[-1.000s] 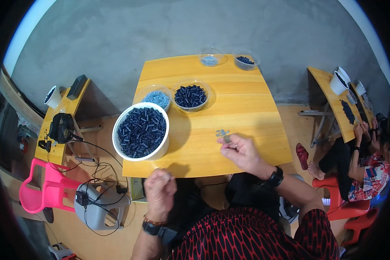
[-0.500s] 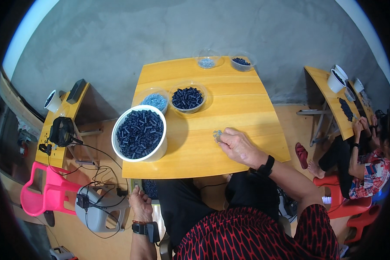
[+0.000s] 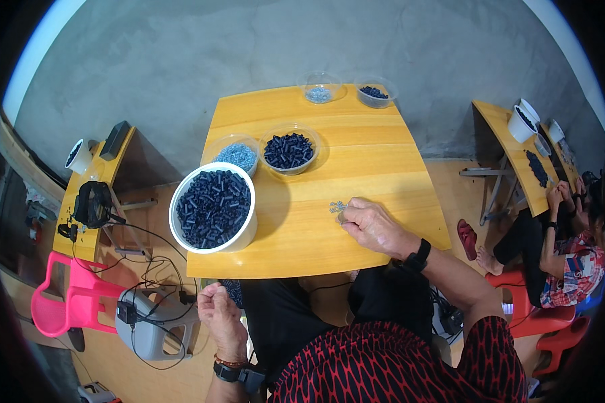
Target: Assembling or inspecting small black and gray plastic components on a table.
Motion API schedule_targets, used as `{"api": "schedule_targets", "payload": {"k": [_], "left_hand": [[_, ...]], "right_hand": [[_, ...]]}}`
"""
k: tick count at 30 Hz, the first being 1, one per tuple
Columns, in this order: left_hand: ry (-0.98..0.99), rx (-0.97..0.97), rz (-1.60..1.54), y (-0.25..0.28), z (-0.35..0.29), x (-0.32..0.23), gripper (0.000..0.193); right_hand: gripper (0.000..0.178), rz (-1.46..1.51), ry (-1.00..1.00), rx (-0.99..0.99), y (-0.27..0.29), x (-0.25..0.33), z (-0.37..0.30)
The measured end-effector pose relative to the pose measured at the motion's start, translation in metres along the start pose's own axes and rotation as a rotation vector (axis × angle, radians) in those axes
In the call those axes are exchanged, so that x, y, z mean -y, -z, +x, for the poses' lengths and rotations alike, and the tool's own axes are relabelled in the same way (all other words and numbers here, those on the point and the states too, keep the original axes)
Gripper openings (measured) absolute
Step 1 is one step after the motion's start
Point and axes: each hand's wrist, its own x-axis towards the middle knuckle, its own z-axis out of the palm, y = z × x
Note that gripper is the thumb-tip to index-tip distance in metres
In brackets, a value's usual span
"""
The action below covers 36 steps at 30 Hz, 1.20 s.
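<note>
Right hand (image 3: pixel 371 228): closed, fingertips at the right edge of 1 small pile of silvery pieces (image 3: pixel 336 207) on the yellow table (image 3: pixel 376 158); cannot tell whether it grips one. Left hand (image 3: pixel 222 317): below the table's near edge, fingers curled in; cannot tell what, if anything, is held. On the table's left: 1 white bucket (image 3: pixel 250 232) and 1 clear bowl (image 3: pixel 289 170), both containing dark tubular pieces (image 3: pixel 212 205).
</note>
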Motion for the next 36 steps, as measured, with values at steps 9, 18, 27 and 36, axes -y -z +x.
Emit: {"api": "schedule_targets", "payload": {"k": [9,18,27,36], "left_hand": [[0.067,0.266,-0.055,-0.087,-0.007,-0.001,0.01],[-0.223,0.348,0.189,-0.133,-0.002,0.036,0.011],[-0.238,0.394,0.374,-0.13,-0.003,0.039,0.012],[0.121,0.425,-0.009,-0.118,0.019,0.03,0.041]], "right_hand": [[0.007,0.059,-0.093,-0.101,-0.001,-0.006,-0.001],[0.012,-0.12,0.003,0.034,0.003,0.001,-0.002],[0.013,0.071,-0.138,-0.066,-0.002,-0.012,-0.004],[0.011,0.085,-0.125,-0.129,0.008,-0.027,-0.009]]}}
